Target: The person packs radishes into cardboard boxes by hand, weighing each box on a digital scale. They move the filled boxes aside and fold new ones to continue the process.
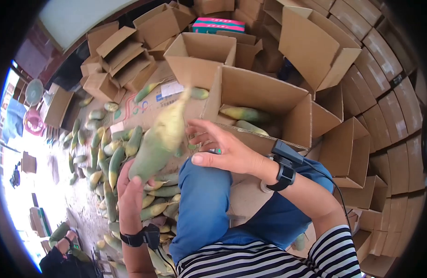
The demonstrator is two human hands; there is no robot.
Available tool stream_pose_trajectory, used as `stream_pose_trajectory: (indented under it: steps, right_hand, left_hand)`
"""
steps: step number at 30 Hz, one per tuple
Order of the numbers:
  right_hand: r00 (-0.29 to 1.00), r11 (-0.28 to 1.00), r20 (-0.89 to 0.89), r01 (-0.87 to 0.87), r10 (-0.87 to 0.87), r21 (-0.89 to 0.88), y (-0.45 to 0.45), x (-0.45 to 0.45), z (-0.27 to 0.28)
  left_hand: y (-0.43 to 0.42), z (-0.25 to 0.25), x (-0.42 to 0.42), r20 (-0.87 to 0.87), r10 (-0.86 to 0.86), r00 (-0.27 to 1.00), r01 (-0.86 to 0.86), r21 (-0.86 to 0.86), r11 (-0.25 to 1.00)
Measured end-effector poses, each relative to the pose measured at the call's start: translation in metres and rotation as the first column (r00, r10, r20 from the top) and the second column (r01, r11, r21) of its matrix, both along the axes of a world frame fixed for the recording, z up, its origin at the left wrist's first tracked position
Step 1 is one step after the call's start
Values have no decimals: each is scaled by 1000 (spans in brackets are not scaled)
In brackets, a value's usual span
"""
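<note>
A large green radish (155,143) with a pale yellow, tapering tip is held up in front of me, its tip blurred. My left hand (132,183) is wrapped round its thick green lower end. Just right of the radish, my right hand (222,149) is raised with its fingers apart, holding nothing. Beyond that hand stands an open cardboard box (269,92) with a few green radishes (246,114) lying inside. Many more radishes (115,162) are piled on the floor to the left of my knee.
Open cardboard boxes (199,65) stand ahead, and others (123,55) lie at the upper left. Stacked flat-sided cartons (385,92) line the right side. A pink and green box (218,25) is at the back. Another person's hand (64,244) shows at the lower left.
</note>
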State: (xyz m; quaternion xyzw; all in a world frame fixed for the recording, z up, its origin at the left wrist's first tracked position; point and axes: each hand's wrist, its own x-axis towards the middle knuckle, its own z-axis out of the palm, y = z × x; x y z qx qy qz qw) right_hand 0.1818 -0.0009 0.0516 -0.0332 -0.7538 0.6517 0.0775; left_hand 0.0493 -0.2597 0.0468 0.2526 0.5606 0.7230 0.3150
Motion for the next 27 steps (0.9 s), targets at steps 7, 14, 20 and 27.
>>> stream_pose_trajectory:
  steps: [7,14,20,27]
  right_hand:
    - [970,944,-89,195,-226,-266,59,11,35]
    - [765,564,133,332,-630,756,144,28,-23]
    - [769,778,311,355,-558,518,190,39,-106]
    - [647,874,597,267,-474,405,188,37,-85]
  left_hand:
    - [79,19,23,-363,-135,922,38,-262,964]
    - [21,-52,8,-213,-224,951,54,-598,799]
    - [-33,-114,7,-157,-143,977,-8,-698,716]
    - [-70,-178,4,-121,-259,958,31,-857,515]
